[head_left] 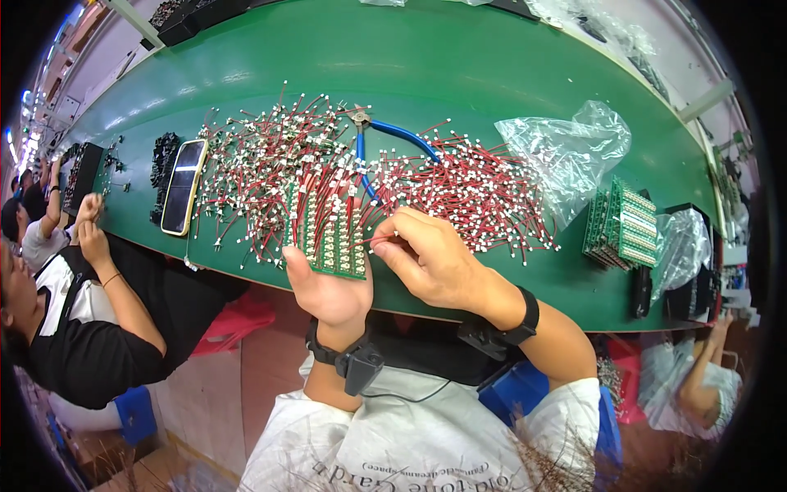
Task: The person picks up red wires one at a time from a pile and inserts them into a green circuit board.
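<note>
My left hand (332, 302) holds a green circuit board panel (334, 246) with rows of small white connectors, its thumb at the panel's left edge. Red wires stand up from the panel's far part. Beside the panel's right edge, my right hand (434, 261) pinches a short red wire (380, 239) between thumb and fingertips. Whether the wire's tip touches the panel, I cannot tell. Just beyond my hands lie a left heap of red wire leads with white plugs (262, 156) and a right heap of such leads (479, 193).
Blue-handled pliers (402, 135) lie among the leads. A phone (184, 187) and black parts (162, 168) are at the left. To the right are a clear plastic bag (574, 139) and stacked green panels (625, 225). Another person (106, 312) sits at the left.
</note>
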The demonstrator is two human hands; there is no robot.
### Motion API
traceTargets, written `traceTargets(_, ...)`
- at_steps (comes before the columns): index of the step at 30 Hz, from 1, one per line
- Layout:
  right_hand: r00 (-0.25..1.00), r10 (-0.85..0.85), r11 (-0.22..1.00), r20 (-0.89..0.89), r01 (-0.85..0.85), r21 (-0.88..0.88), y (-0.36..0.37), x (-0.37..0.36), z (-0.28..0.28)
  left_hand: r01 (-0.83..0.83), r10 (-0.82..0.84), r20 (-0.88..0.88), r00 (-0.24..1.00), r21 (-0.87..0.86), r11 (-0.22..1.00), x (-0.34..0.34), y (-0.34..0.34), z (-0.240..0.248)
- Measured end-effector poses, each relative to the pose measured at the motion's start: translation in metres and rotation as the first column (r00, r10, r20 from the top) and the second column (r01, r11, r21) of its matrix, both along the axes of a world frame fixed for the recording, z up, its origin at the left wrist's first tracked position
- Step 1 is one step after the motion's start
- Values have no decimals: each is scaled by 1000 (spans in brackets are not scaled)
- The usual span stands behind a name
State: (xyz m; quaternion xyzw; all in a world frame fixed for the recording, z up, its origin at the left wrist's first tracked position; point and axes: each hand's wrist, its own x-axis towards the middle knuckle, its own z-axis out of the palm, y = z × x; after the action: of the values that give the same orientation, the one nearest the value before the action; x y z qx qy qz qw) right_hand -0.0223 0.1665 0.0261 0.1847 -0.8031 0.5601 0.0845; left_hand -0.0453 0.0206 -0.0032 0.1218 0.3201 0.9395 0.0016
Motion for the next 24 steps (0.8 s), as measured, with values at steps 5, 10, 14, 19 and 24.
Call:
traceTargets(5, 998, -2, 1000, 56, 3, -20, -1, 0, 0, -104, 103, 16, 995, 141, 985, -13, -4, 4)
traceTargets(10, 999, -23, 1000, -47, 23, 5, -6, -1, -10, -135, 133, 40, 990, 51, 990, -2, 6, 13)
traceTargets(14, 985, -79, 997, -155, 80, 5, -9, 2, -14, -4, 2, -35, 999, -41, 999, 6, 4, -2)
traceTargets(19, 977, -81, 995, -197, 91, 38, -8, 3, -13, -4, 2, -58, 998, -41, 999, 7, 5, -5)
traceTargets(24, 969, -101, 990, -226, 120, 74, -10, 6, -12, 6, -10, -86, 996, -50, 999, 7, 4, -7)
